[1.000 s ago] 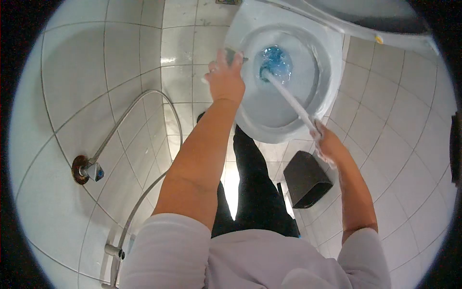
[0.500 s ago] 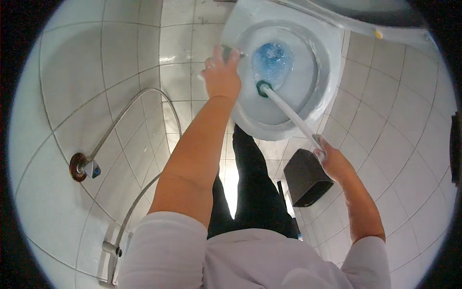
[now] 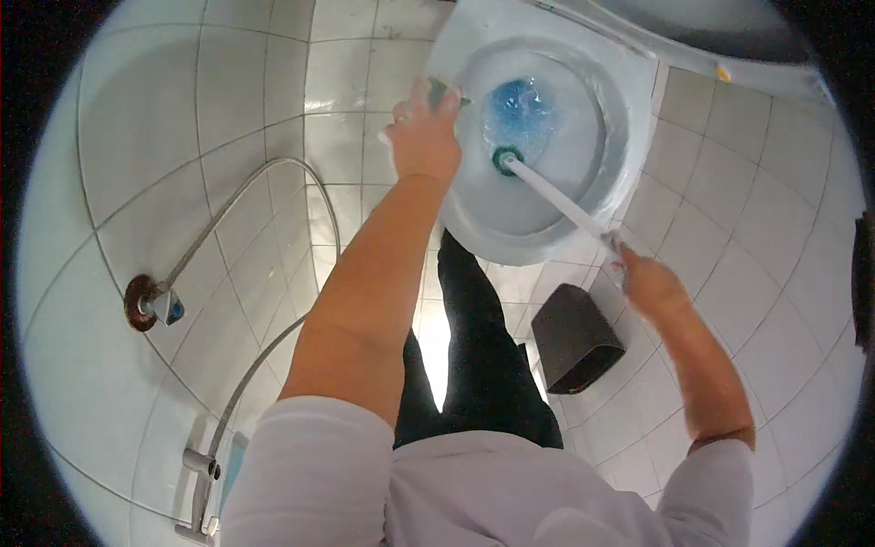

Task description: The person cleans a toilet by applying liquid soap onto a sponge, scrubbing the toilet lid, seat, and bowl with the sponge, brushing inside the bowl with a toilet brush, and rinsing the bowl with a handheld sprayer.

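Observation:
A toilet brush with a white handle and a green head is in my right hand, whose fingers are wrapped round the handle's end. Its head presses against the inside of the white toilet bowl, just below the bubbling blue water. At the bowl's left rim, my left hand is closed on a dark sponge with a yellowish edge. White foam clings to the fingers of that hand. Most of the sponge is hidden by them.
A dark waste bin stands on the tiled floor right of my legs. The raised toilet lid is at the upper right. From a wall valve on the left, a metal hose loops towards a sprayer holder.
My right hand has moved slightly right and the brush head a little up and right in the bowl. My left hand stays at the left rim with the sponge.

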A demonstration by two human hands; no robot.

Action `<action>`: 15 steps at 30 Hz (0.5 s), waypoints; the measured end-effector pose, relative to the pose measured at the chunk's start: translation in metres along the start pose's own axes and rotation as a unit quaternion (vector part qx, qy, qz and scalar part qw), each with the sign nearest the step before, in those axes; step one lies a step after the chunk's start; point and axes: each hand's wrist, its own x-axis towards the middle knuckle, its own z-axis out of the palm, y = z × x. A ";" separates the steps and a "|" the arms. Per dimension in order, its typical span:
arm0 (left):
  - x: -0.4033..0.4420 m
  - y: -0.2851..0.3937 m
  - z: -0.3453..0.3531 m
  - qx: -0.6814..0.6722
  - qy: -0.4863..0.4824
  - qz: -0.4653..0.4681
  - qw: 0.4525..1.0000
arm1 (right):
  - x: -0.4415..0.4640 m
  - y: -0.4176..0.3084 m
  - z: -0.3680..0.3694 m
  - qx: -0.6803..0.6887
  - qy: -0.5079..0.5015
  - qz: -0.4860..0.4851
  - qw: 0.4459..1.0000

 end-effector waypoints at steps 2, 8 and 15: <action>-0.001 -0.001 0.003 -0.005 0.014 0.008 1.000 | 0.010 0.012 -0.007 -0.055 0.050 -0.017 0.997; -0.001 -0.007 0.007 -0.031 0.024 0.020 0.999 | 0.025 0.007 -0.045 -0.194 0.104 -0.031 0.975; -0.001 -0.006 0.009 -0.042 0.038 0.017 0.998 | 0.064 -0.016 -0.065 -0.202 0.171 -0.008 0.964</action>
